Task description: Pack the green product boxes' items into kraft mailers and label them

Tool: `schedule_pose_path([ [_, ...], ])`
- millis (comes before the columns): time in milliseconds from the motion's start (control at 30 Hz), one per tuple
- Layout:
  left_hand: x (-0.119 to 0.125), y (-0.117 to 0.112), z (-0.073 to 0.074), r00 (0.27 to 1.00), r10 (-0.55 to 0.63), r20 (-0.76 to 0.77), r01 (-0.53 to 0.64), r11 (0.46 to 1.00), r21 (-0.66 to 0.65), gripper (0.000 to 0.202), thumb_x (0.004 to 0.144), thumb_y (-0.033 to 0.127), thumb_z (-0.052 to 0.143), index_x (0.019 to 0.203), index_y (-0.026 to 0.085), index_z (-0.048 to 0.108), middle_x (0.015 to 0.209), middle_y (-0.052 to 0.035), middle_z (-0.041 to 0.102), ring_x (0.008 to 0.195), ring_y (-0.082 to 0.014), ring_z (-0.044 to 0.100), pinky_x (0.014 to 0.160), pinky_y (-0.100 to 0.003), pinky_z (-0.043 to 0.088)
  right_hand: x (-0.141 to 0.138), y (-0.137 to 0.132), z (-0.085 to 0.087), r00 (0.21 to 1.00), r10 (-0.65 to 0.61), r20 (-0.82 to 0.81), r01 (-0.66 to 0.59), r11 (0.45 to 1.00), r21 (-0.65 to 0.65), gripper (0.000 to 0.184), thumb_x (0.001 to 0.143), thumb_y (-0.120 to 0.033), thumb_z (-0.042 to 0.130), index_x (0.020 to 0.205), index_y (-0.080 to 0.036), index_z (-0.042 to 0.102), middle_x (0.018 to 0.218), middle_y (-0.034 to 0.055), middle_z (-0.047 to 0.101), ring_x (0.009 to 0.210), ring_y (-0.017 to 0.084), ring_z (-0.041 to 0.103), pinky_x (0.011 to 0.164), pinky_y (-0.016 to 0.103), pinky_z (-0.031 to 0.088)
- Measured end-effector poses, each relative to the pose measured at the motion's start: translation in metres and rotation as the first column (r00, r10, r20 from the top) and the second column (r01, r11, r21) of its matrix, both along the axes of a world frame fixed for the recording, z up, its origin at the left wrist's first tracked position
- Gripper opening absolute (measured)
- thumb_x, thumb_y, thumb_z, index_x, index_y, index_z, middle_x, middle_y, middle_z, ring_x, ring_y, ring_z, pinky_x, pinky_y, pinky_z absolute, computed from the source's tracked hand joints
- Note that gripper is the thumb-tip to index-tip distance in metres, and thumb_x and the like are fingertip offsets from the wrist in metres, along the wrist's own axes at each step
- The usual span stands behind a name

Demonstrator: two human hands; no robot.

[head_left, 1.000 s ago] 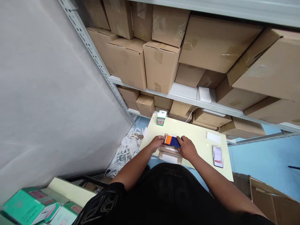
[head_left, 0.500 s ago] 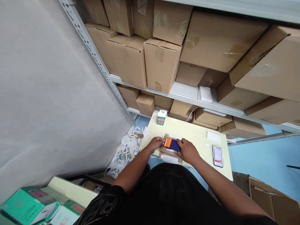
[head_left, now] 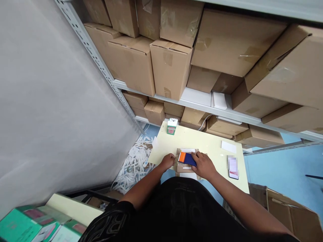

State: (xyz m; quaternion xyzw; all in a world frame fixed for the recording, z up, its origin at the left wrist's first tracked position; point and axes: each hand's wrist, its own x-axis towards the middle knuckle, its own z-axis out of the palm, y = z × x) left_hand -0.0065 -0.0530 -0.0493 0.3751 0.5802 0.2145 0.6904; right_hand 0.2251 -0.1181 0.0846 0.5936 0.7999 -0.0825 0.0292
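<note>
Because the pale yellow table (head_left: pixel 202 137) gives a flat support, the taped brown cardboard (head_left: pixel 181 168) is probably put at its near edge for easy reach. While the left hand (head_left: pixel 168 161) is just beside, its fingers curled but whether they pinch something I cannot tell, the right hand (head_left: pixel 204 164) grips the right end of the blue-and-orange packet (head_left: pixel 187 159) over this cardboard, probably so that it does not slide

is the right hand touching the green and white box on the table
No, the right hand is on the blue and orange object, while the green and white box stands apart on the table.
</note>
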Motion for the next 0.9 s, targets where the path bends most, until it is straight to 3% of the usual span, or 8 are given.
schedule_pose_path([
  [167, 0.004, -0.017, -0.005, 1.0, 0.021, 0.021, -0.02, 0.997, -0.069, 0.023, 0.083, 0.038, 0.071, 0.081, 0.021, 0.054, 0.066, 0.0015, 0.062, 0.067, -0.0184, 0.065, 0.071, -0.032, 0.053, 0.005, 0.0, -0.005, 1.0, 0.008, -0.012, -0.007, 1.0, 0.017, 0.062, 0.085, -0.033, 0.065, 0.143, -0.016, 0.053, 0.118, 0.0129, 0.059, 0.102, 0.028, 0.056, 0.098, 0.042, 0.041],
  [300, 0.0, -0.027, -0.007, 0.993, 0.057, 0.099, -0.048, 0.995, -0.091, 0.027, 0.087, 0.044, 0.065, 0.088, 0.022, 0.051, 0.088, -0.0043, 0.07, 0.08, -0.0195, 0.071, 0.076, -0.034, 0.057, 0.011, 0.001, -0.006, 0.998, 0.046, -0.039, -0.046, 0.999, 0.007, 0.058, 0.085, -0.032, 0.064, 0.139, -0.015, 0.056, 0.12, 0.0136, 0.059, 0.105, 0.028, 0.056, 0.1, 0.042, 0.041],
  [400, -0.001, -0.035, -0.009, 0.977, 0.099, 0.189, -0.079, 0.991, -0.113, 0.032, 0.087, 0.048, 0.066, 0.09, 0.021, 0.048, 0.1, -0.0077, 0.071, 0.087, -0.0196, 0.072, 0.079, -0.035, 0.057, 0.014, 0.001, -0.004, 0.995, 0.089, -0.047, -0.089, 0.996, -0.005, 0.059, 0.085, -0.032, 0.063, 0.139, -0.013, 0.056, 0.121, 0.0144, 0.058, 0.106, 0.029, 0.056, 0.101, 0.043, 0.041],
  [567, 0.001, -0.036, -0.008, 0.947, 0.172, 0.271, -0.132, 0.978, -0.16, 0.039, 0.084, 0.051, 0.07, 0.09, 0.022, 0.045, 0.105, -0.0098, 0.072, 0.095, -0.022, 0.073, 0.079, -0.036, 0.059, 0.011, 0.002, 0.006, 0.992, 0.128, -0.02, -0.129, 0.991, -0.045, 0.059, 0.086, -0.033, 0.061, 0.141, -0.015, 0.055, 0.122, 0.0147, 0.059, 0.11, 0.03, 0.056, 0.1, 0.044, 0.04],
  [733, 0.004, -0.034, 0.0, 0.913, 0.208, 0.351, -0.154, 0.972, -0.176, 0.039, 0.084, 0.049, 0.073, 0.091, 0.022, 0.045, 0.114, -0.0121, 0.07, 0.106, -0.0257, 0.071, 0.08, -0.04, 0.061, 0.013, 0.001, 0.016, 0.98, 0.196, -0.018, -0.197, 0.976, -0.093, 0.059, 0.085, -0.034, 0.061, 0.141, -0.015, 0.055, 0.12, 0.0134, 0.06, 0.111, 0.031, 0.055, 0.1, 0.044, 0.039],
  [900, 0.009, -0.047, 0.004, 0.871, 0.258, 0.419, -0.141, 0.947, -0.288, 0.033, 0.084, 0.039, 0.074, 0.088, 0.021, 0.046, 0.111, -0.0112, 0.071, 0.108, -0.0264, 0.07, 0.083, -0.044, 0.062, 0.028, -0.001, 0.015, 0.972, 0.234, -0.026, -0.235, 0.965, -0.115, 0.06, 0.085, -0.035, 0.061, 0.141, -0.015, 0.055, 0.117, 0.0137, 0.06, 0.107, 0.03, 0.056, 0.098, 0.044, 0.04],
])
